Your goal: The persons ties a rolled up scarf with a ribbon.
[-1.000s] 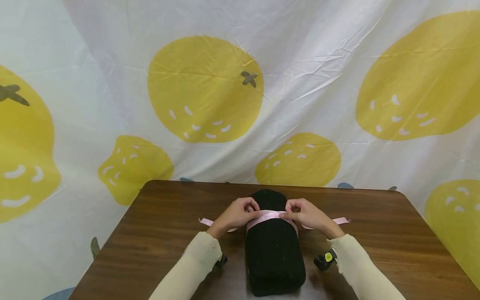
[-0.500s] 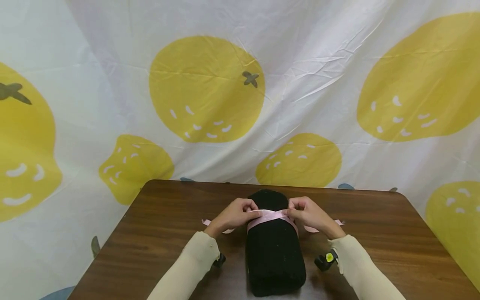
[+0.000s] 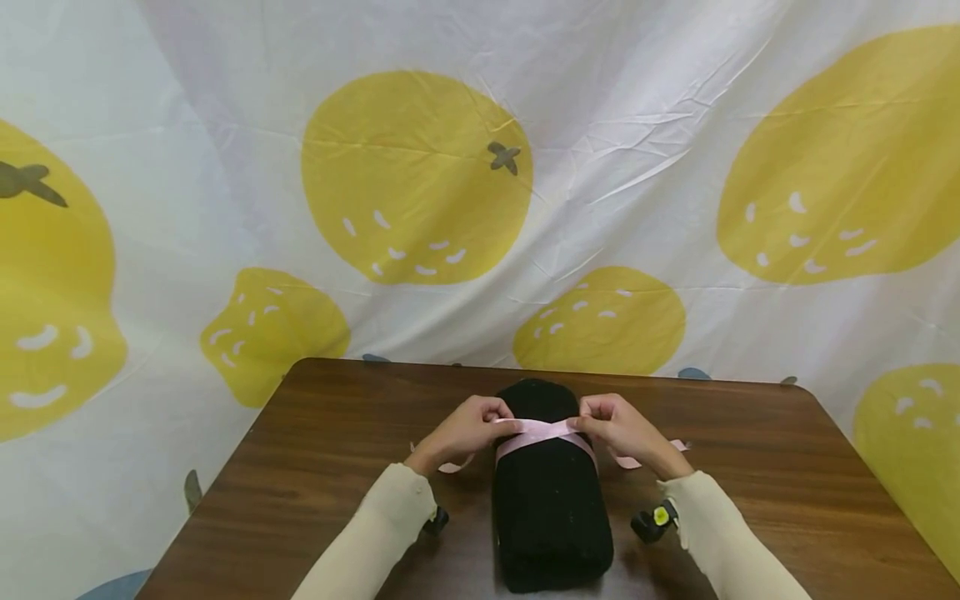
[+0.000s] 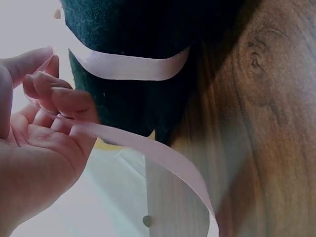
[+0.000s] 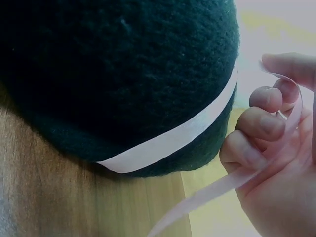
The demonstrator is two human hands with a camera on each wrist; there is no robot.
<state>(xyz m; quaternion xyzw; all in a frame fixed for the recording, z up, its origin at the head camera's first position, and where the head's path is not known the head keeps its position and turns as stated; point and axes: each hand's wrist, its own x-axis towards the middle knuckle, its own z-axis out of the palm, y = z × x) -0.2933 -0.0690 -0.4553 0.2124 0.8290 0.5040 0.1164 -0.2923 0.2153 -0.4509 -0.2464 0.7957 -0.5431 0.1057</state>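
A long black fuzzy bundle [image 3: 551, 517] with rounded ends lies on the table. Around it, nearer its far end, runs a pink ribbon [image 3: 543, 431] whose two ends cross on top. My left hand [image 3: 472, 432] pinches one end between thumb and index finger; the tail passes under its curled fingers and hangs down in the left wrist view. On the other side my right hand [image 3: 617, 429] pinches the opposite end, its other fingers curled over the loose tail. In both wrist views the ribbon band [image 4: 133, 66] lies against the bundle's side.
The brown wooden table [image 3: 330, 500] has rounded far corners. Directly behind it hangs a white cloth [image 3: 600, 83] printed with yellow fruit. A black wrist camera [image 3: 654, 521] sits by the right sleeve.
Both hands have drawn slightly apart, left hand to the left and right hand to the right. The ribbon's crossing on top looks narrower, and the loose tails have shifted.
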